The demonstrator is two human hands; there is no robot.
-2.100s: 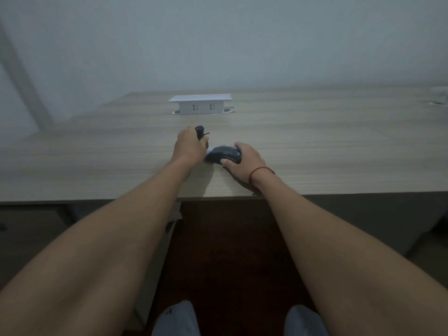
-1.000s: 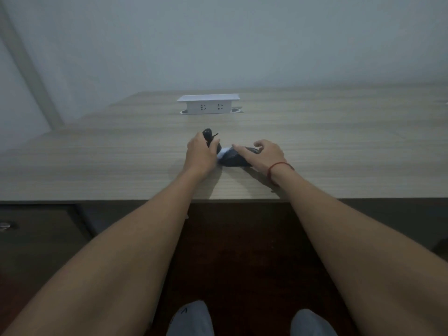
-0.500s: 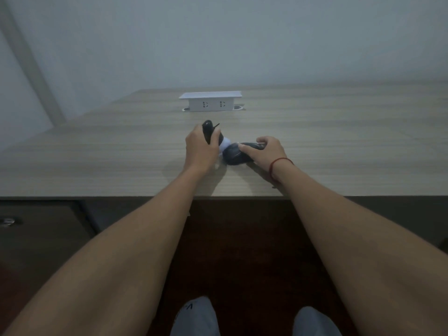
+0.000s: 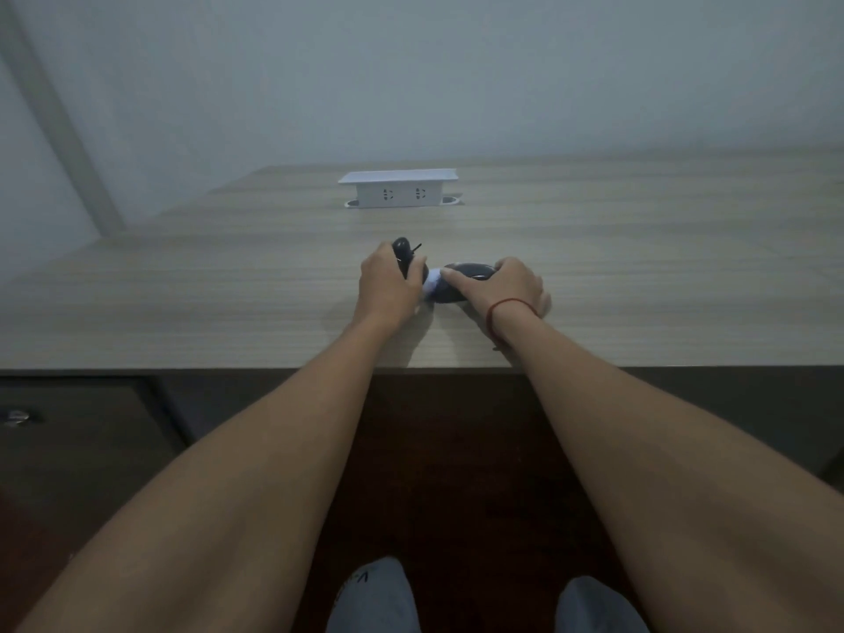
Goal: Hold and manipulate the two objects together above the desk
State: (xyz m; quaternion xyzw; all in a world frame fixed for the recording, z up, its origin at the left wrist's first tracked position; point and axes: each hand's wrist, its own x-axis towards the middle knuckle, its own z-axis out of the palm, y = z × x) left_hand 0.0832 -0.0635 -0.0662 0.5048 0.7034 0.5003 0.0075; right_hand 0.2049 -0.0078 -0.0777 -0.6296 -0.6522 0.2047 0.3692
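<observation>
Two dark things sit between my hands near the front edge of the tabletop [image 4: 182, 312], about midway along it. The dark mouse [image 4: 466, 276] lies on the wood, and my right hand [image 4: 502, 285] curls over it from the right, fingers wrapped on its top, a red string [image 4: 502, 308] round the wrist. Just beside its left end shows a small white piece [image 4: 433, 281]; what it is I cannot tell. My left hand [image 4: 388, 285] is clenched round a small black object [image 4: 402, 251], whose rounded top sticks up above the knuckles with a thin black bit jutting right. Well beyond, toward the far edge, stands a white socket box [image 4: 397, 189].
</observation>
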